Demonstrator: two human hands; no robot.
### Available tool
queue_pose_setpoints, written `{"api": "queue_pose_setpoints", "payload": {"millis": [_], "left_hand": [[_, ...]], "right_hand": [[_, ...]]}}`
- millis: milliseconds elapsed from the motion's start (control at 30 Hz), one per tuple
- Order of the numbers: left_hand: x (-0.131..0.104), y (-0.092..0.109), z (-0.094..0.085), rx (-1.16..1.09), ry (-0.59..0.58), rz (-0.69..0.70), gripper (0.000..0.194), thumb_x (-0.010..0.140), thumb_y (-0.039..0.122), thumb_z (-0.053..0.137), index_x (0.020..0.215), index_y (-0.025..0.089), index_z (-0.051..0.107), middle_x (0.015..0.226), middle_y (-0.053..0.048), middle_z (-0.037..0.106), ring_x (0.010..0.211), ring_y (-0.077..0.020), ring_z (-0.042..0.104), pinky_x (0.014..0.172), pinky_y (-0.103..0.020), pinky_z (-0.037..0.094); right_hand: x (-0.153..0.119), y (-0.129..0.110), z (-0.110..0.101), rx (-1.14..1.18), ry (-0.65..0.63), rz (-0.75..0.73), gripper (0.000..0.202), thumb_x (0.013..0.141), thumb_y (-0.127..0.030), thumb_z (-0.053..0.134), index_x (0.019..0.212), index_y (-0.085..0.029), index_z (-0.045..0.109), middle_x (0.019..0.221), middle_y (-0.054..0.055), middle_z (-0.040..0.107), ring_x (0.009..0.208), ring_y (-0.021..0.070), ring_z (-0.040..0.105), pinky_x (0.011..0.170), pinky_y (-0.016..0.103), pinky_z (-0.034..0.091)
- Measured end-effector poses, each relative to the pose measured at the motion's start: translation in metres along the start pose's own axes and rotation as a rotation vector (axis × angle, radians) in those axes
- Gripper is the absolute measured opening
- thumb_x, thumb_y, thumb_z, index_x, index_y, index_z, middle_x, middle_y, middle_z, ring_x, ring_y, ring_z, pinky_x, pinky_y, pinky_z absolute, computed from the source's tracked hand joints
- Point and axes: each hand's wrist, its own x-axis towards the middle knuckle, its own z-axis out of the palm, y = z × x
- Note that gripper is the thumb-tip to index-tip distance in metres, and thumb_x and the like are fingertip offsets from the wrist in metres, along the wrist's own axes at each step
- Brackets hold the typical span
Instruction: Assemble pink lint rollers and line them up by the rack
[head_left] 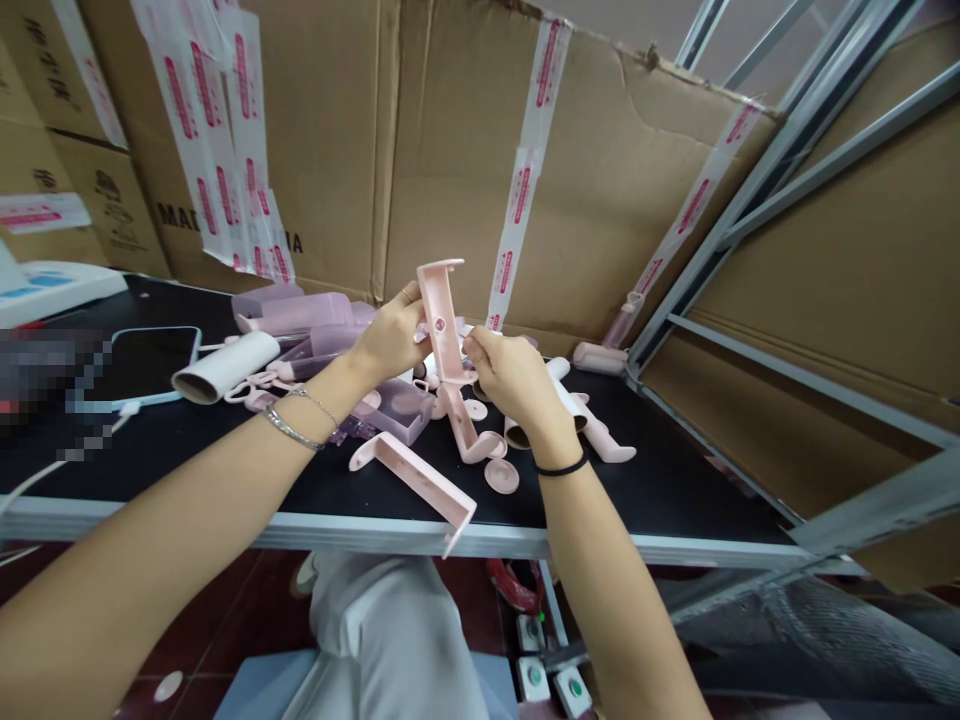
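A pink plastic bracket (442,325) with a small round hole stands nearly upright above the table. My left hand (394,335) grips its left side, fingers partly behind it. On the other side, my right hand (506,375) is closed with thumb and fingertips at the bracket's right edge; what it pinches, if anything, is too small to tell. Just below lies another pink bracket (459,425), and a third pink bracket (416,480) rests across the table's front edge. Pink round discs (502,476) and a purple translucent box (405,408) lie nearby.
Further left are a white tube (225,367), purple translucent parts (300,313), and a phone (154,362) with a cable. Beyond my right hand are a pink part (604,435) and a pink cylinder (600,358). Cardboard (450,150) walls the back; a metal frame (720,250) stands right.
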Motion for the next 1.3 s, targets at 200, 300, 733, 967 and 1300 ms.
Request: {"api": "queue_pose_setpoints", "payload": {"millis": [200, 300, 733, 967, 1300], "left_hand": [[-0.002, 0.0067, 0.0005, -0.056, -0.039, -0.052, 0.012, 0.082, 0.028, 0.053, 0.091, 0.022, 0.059, 0.114, -0.01, 0.064, 0.106, -0.0233, 0.062, 0.093, -0.038, 0.052], [-0.0023, 0.0082, 0.0013, -0.037, -0.04, -0.052, 0.02, 0.082, 0.027, 0.054, 0.099, 0.019, 0.061, 0.115, -0.01, 0.064, 0.103, -0.0221, 0.064, 0.092, -0.036, 0.052], [-0.0016, 0.0053, 0.005, 0.19, -0.095, 0.072, 0.03, 0.09, 0.031, 0.042, 0.097, 0.011, 0.064, 0.101, -0.016, 0.068, 0.092, -0.0249, 0.067, 0.079, -0.037, 0.055], [-0.0009, 0.0039, 0.0077, 0.301, -0.127, 0.082, 0.027, 0.089, 0.029, 0.043, 0.095, 0.01, 0.062, 0.095, -0.016, 0.068, 0.083, -0.0229, 0.067, 0.07, -0.032, 0.053], [-0.0001, 0.0057, 0.0072, 0.353, -0.126, 0.156, 0.027, 0.09, 0.028, 0.041, 0.09, 0.012, 0.062, 0.087, -0.014, 0.067, 0.076, -0.0208, 0.066, 0.066, -0.031, 0.051]], "right_hand": [[0.0024, -0.0009, 0.0046, 0.024, -0.019, -0.125, 0.033, 0.099, -0.023, 0.03, 0.086, -0.017, 0.059, 0.083, 0.006, 0.067, 0.073, 0.0162, 0.058, 0.065, 0.026, 0.03], [0.0035, 0.0004, 0.0069, 0.037, -0.025, -0.136, 0.032, 0.099, -0.023, 0.032, 0.082, -0.018, 0.059, 0.078, 0.004, 0.066, 0.07, 0.0154, 0.058, 0.065, 0.026, 0.031], [0.0012, -0.0058, 0.0028, -0.012, -0.066, -0.044, 0.037, 0.098, -0.026, 0.029, 0.083, -0.018, 0.061, 0.074, 0.006, 0.067, 0.071, 0.0183, 0.059, 0.064, 0.028, 0.032], [0.0027, -0.001, 0.0045, 0.034, -0.082, -0.061, 0.037, 0.098, -0.026, 0.029, 0.079, -0.018, 0.06, 0.073, 0.005, 0.065, 0.067, 0.0167, 0.056, 0.066, 0.028, 0.034], [0.0046, 0.0028, 0.0098, 0.147, -0.089, -0.07, 0.034, 0.096, -0.023, 0.03, 0.071, -0.019, 0.053, 0.071, 0.004, 0.062, 0.065, 0.0144, 0.05, 0.064, 0.027, 0.033]]}}
